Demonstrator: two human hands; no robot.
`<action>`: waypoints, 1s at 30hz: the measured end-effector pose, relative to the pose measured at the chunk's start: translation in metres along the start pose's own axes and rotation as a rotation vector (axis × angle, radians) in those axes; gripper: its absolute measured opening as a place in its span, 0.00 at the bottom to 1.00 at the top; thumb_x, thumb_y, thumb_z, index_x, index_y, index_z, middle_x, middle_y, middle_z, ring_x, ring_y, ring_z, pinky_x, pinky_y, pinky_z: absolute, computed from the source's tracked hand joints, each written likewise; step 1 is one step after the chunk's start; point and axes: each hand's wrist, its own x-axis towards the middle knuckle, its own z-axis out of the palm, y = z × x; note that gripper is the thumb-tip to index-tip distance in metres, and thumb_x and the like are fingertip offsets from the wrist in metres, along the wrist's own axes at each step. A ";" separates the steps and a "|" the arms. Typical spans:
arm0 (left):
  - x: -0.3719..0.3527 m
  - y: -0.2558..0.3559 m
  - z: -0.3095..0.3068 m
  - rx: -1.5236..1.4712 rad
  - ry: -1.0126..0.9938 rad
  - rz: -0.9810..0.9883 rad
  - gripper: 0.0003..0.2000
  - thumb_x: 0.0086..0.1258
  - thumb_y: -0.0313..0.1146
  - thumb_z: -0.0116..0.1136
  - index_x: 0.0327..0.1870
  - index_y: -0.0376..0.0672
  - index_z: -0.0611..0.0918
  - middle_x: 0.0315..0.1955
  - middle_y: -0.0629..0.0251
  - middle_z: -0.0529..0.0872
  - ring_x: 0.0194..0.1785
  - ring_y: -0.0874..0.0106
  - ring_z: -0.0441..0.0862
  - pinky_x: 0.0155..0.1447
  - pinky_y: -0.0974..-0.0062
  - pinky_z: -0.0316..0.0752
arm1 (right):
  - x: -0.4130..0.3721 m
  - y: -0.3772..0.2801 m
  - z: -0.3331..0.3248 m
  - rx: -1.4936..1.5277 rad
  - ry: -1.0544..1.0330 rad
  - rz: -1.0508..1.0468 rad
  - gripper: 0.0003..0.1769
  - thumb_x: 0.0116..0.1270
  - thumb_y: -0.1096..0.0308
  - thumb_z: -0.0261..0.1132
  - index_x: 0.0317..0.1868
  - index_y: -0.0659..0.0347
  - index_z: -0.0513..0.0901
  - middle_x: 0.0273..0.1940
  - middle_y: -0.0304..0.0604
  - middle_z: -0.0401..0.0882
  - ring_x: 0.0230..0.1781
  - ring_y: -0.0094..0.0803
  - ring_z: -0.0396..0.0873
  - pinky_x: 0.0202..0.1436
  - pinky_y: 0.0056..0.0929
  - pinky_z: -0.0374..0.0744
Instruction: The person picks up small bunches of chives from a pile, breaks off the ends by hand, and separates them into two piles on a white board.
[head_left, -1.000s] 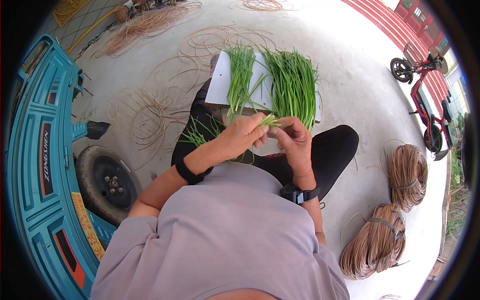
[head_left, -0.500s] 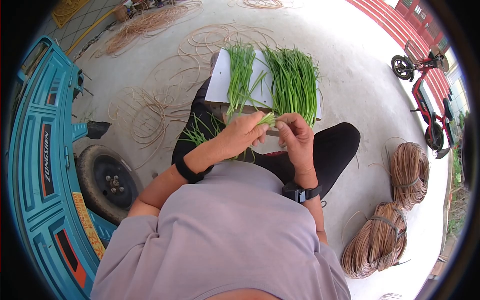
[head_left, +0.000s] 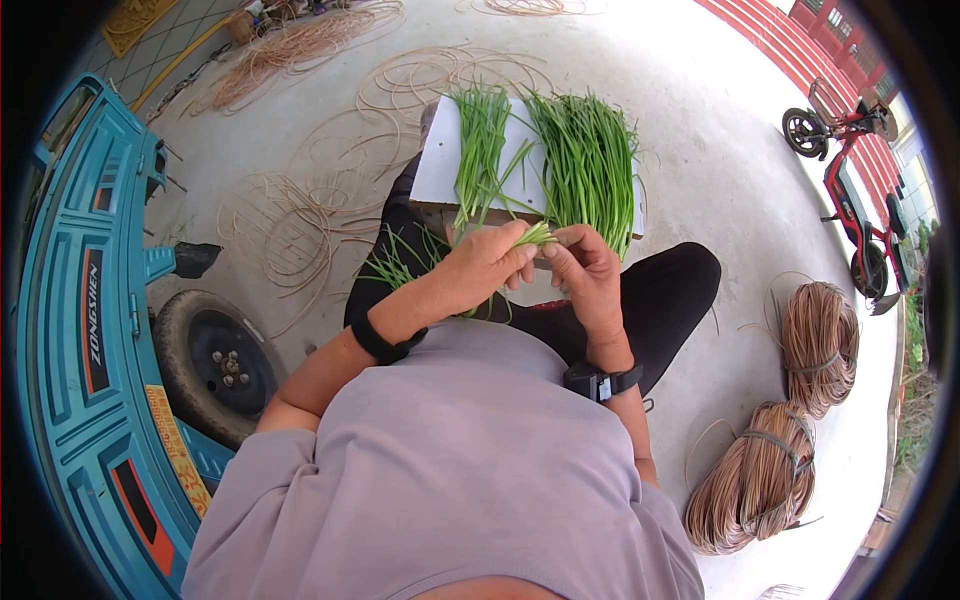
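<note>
My left hand (head_left: 487, 262) is closed around a small bunch of green stalks (head_left: 538, 235), whose pale cut ends stick out to the right; its leaves trail down to the left over my lap. At those ends, my right hand (head_left: 588, 275) has its thumb and forefinger pinched together; what lies between them is too small to name. Just beyond my hands is a white board (head_left: 437, 165) on a low support. On it lie a narrow pile of green leaves (head_left: 482, 140) and a wider, thicker pile (head_left: 588, 165) to its right.
A blue vehicle (head_left: 75, 300) with a wheel (head_left: 215, 365) stands at the left. Loose coils of thin strips (head_left: 290, 235) lie on the floor ahead. Two tied brown bundles (head_left: 755, 485) (head_left: 820, 345) lie at the right, below a red scooter (head_left: 848, 200).
My right hand has shifted slightly left, closer to the stalk ends. My left hand keeps its hold and has barely moved.
</note>
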 end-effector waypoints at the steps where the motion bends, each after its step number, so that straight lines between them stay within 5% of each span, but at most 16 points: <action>1: 0.000 0.001 0.000 -0.001 -0.003 -0.012 0.10 0.78 0.35 0.46 0.41 0.36 0.73 0.25 0.65 0.81 0.25 0.76 0.79 0.31 0.77 0.74 | 0.000 -0.001 0.000 0.001 0.003 0.006 0.06 0.67 0.71 0.66 0.40 0.63 0.80 0.32 0.33 0.80 0.25 0.15 0.71 0.27 0.16 0.72; 6: -0.001 0.007 -0.003 0.156 -0.007 -0.019 0.10 0.78 0.35 0.47 0.42 0.36 0.73 0.24 0.63 0.81 0.27 0.74 0.79 0.33 0.74 0.74 | -0.003 -0.010 0.001 -0.129 0.029 0.004 0.07 0.69 0.69 0.65 0.41 0.64 0.80 0.32 0.34 0.80 0.25 0.15 0.71 0.28 0.16 0.72; 12: -0.005 0.011 -0.011 0.038 0.159 0.000 0.11 0.79 0.35 0.45 0.47 0.36 0.74 0.25 0.68 0.77 0.31 0.80 0.75 0.37 0.80 0.72 | 0.001 -0.008 -0.022 -0.299 0.617 -0.199 0.10 0.73 0.66 0.61 0.45 0.65 0.79 0.31 0.36 0.79 0.25 0.16 0.71 0.30 0.17 0.72; 15: -0.007 0.016 -0.020 0.016 0.354 0.179 0.12 0.80 0.36 0.44 0.49 0.36 0.74 0.25 0.70 0.76 0.31 0.80 0.76 0.39 0.81 0.72 | 0.005 0.002 -0.034 -0.507 0.637 -0.133 0.10 0.71 0.67 0.62 0.46 0.64 0.79 0.31 0.37 0.81 0.25 0.18 0.73 0.30 0.21 0.73; 19: -0.017 0.037 -0.041 -0.106 0.623 0.236 0.11 0.81 0.36 0.44 0.50 0.38 0.74 0.26 0.71 0.75 0.30 0.80 0.75 0.39 0.80 0.73 | 0.002 -0.007 -0.029 -0.964 0.525 0.011 0.12 0.64 0.64 0.66 0.47 0.56 0.79 0.36 0.39 0.83 0.31 0.35 0.80 0.36 0.32 0.76; 24: -0.030 0.056 -0.070 -0.254 0.927 0.435 0.10 0.80 0.36 0.44 0.50 0.39 0.73 0.28 0.70 0.74 0.31 0.77 0.74 0.41 0.75 0.74 | 0.001 -0.004 -0.020 -1.117 0.379 0.059 0.16 0.62 0.61 0.67 0.48 0.55 0.77 0.41 0.38 0.82 0.40 0.40 0.82 0.40 0.37 0.78; 27: -0.043 0.071 -0.080 -0.069 1.148 0.578 0.11 0.81 0.37 0.43 0.49 0.38 0.72 0.29 0.68 0.76 0.33 0.76 0.75 0.44 0.73 0.75 | 0.003 0.000 -0.019 -1.151 0.368 0.089 0.16 0.62 0.62 0.66 0.48 0.54 0.77 0.42 0.39 0.82 0.41 0.41 0.82 0.41 0.38 0.78; 30: -0.054 0.081 -0.094 0.424 1.307 0.843 0.11 0.81 0.34 0.42 0.52 0.36 0.69 0.29 0.65 0.78 0.32 0.76 0.75 0.42 0.77 0.74 | 0.003 0.001 -0.020 -1.146 0.390 0.090 0.15 0.62 0.63 0.66 0.48 0.55 0.77 0.42 0.40 0.83 0.42 0.42 0.82 0.42 0.38 0.78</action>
